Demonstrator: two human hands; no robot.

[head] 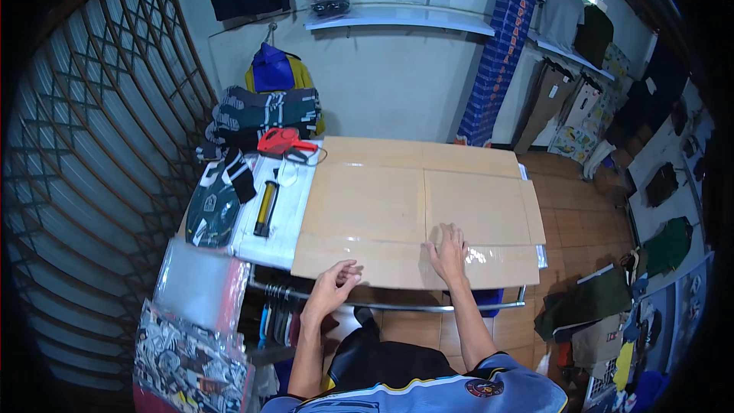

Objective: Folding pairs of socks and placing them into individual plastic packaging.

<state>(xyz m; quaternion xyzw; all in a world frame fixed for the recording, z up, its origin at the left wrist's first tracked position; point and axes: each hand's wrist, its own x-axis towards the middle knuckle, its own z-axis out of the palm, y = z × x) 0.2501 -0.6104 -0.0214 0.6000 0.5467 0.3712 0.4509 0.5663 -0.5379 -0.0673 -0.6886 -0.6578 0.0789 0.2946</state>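
Observation:
A large flattened cardboard box [373, 201] lies across the white table, with its flaps spread and clear tape along some seams. My right hand [450, 252] rests on its near part, by the centre seam, fingers spread. Just over the near left edge of the cardboard is my left hand [339, 282], its fingers loosely curled with nothing between them. Left of the cardboard, a red price labeler [282, 142] sits at the table's back, and a yellow and black cylinder [265, 209] lies nearer. Beside them is a dark green folded garment [212, 206].
Folded clothes [266, 109] are stacked behind the table's left end. Plastic packaging [198, 287] lies at the near left. A metal rail [401, 305] runs below the table's front edge, with garments hanging at its left. A folding lattice gate [97, 172] stands at the left.

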